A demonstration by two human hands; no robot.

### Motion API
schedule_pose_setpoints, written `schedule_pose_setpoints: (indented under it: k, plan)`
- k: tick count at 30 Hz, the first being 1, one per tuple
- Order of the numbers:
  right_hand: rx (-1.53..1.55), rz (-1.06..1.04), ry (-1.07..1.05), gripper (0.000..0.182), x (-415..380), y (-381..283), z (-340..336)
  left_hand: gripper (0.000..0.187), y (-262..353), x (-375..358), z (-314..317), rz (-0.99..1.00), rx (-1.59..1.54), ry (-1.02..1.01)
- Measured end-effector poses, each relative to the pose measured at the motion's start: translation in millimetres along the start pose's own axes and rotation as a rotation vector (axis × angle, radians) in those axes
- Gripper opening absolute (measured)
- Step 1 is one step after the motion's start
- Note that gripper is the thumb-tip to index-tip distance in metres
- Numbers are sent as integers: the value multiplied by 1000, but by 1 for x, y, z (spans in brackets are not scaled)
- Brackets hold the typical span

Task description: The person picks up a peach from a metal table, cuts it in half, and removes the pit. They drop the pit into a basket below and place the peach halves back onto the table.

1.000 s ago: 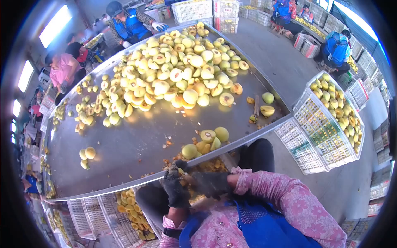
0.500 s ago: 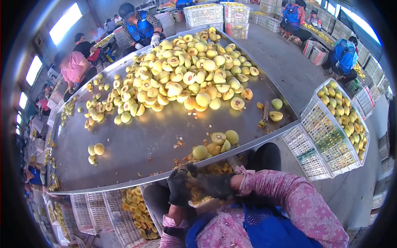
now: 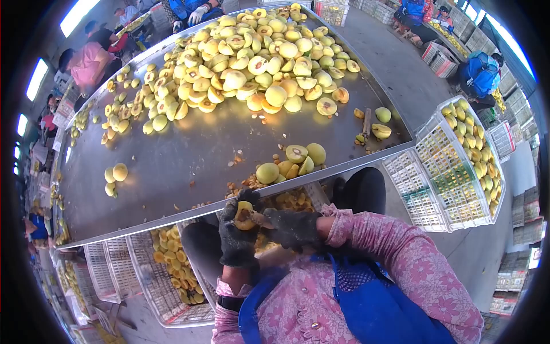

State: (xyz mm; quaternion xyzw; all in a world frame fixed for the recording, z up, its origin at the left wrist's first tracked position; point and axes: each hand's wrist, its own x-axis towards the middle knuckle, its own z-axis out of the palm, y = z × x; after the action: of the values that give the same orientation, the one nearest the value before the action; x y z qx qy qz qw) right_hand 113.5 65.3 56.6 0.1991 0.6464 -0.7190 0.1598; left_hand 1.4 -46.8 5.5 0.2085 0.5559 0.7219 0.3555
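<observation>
My left hand (image 3: pixel 237 236), in a dark glove, is closed around a yellow peach half (image 3: pixel 245 214), cut side up with a reddish-brown hollow. My right hand (image 3: pixel 291 228), gloved alike, is closed close beside it. A short brownish piece reaches from its fingers to the peach half; I cannot tell what it is. Both hands are in front of the metal table (image 3: pixel 149 192), over a crate of cut peach pieces (image 3: pixel 286 200). Just beyond them, several whole and halved peaches (image 3: pixel 267 172) lie near the table edge among small scraps.
A large heap of halved peaches (image 3: pixel 240 63) covers the table's far part. Filled white crates (image 3: pixel 458 172) stand on the right, and another crate (image 3: pixel 152 281) is below the table at left. A person with white gloves (image 3: pixel 198 14) is across the table; other people work farther back.
The view has tilted down and shifted. The peach half in my left hand now shows clearly, and my right hand has come into clearer view beside it.
</observation>
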Motion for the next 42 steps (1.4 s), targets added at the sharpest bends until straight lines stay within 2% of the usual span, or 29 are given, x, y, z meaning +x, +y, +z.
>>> schedule_pose_setpoints:
  k: [1,3,4,6,7,8,10,13,14,15,17,18,19,21,23,24,26,27,28,30,31,33,35,36,38,39,40,41,42]
  plan:
    - [-164,43,25,52,-15,-22,0,41,-1,1,1,23,13,-9]
    - [220,144,-40,51,-18,-28,4,42,2,2,4,-120,-297,49]
    - [348,179,-58,50,-18,-29,5,42,3,3,5,-123,-297,50]
    - [127,122,-69,48,-17,-30,5,40,7,3,7,-274,-476,144]
    - [129,125,-69,48,-16,-26,5,40,8,3,9,-277,-476,146]
    - [-124,-2,-45,47,-12,-16,5,39,8,3,11,-270,-480,170]
    - [-377,-126,-33,50,6,14,3,38,6,3,13,-263,-485,208]
    - [-230,-270,-66,61,34,50,5,33,-22,1,-5,-209,-524,212]
    - [-506,-333,-50,67,31,51,0,32,-51,7,-21,-36,-155,173]
    - [-782,-401,-28,72,31,51,-3,30,-48,5,-22,83,133,110]
    - [-751,-401,-45,74,39,55,-1,27,-40,1,-22,367,729,102]
    - [-689,-335,-91,76,36,47,-1,25,-28,-2,-14,275,554,129]
    - [-628,-266,-132,78,35,43,0,24,-29,-5,-17,230,528,94]
    - [-622,-288,-157,79,42,49,1,24,-31,-9,-23,137,479,30]
    - [-707,-178,-167,75,34,33,4,24,-17,-10,-4,-295,-406,339]
    - [-735,-138,-171,74,30,24,6,24,-25,-9,-8,-299,-408,340]
    - [-562,139,-183,65,27,7,8,24,-47,-9,-20,-316,-227,348]
    - [-555,154,-187,65,29,17,14,24,-45,-20,-25,-332,-231,350]
    - [-539,32,-166,46,34,29,15,25,-44,-24,-28,-233,70,218]
    - [-523,-71,-123,39,37,42,10,26,-59,-21,-41,53,603,-27]
    - [-495,17,-191,39,39,40,9,27,-66,-20,-48,235,833,-90]
    - [-457,109,-246,42,45,36,3,28,-89,-17,-52,150,578,41]
    - [-239,278,-319,39,49,36,-2,41,-104,-14,-49,113,356,166]
    - [-243,277,-310,39,52,35,-6,39,-99,-9,-48,140,441,172]
    - [-315,74,-207,45,47,42,0,37,-81,-12,-41,152,525,170]
    - [-331,26,-177,48,47,38,1,37,-68,-12,-36,-18,191,149]
    - [-348,-21,-146,50,47,34,2,36,-65,-10,-32,-104,22,126]
    - [-399,136,-202,38,49,27,2,36,-63,-9,-29,-194,-144,119]
    - [-447,293,-259,39,49,22,2,34,-64,-7,-27,-216,-229,205]
